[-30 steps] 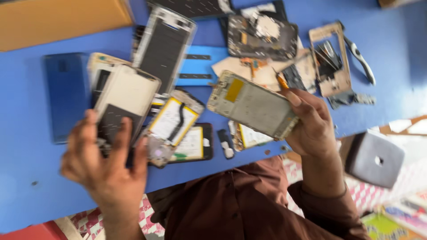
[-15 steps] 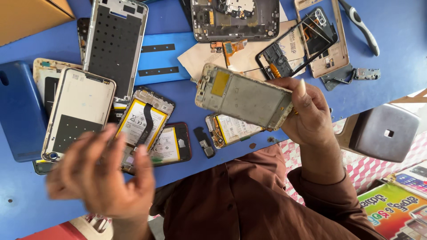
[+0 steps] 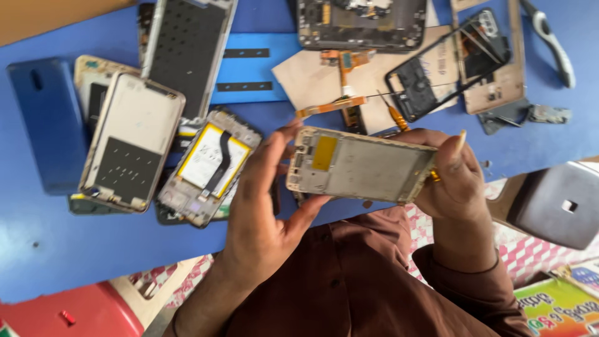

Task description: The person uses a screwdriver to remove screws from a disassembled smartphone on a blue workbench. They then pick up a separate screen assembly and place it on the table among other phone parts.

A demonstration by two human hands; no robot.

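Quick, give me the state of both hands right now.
Left hand: closed on the left end of the pale gold rectangular phone frame.
Right hand: closed on the frame's right end.

The right hand [image 3: 452,181] hides one end of the phone frame [image 3: 359,165], and the left hand [image 3: 265,212] covers a bit of the other end. The top edge cuts off the dark phone body [image 3: 362,25] and the long grey frame [image 3: 187,53]. The pliers [image 3: 552,43] are cut off too. The small parts on the blue table [image 3: 50,249] are too blurry to tell.
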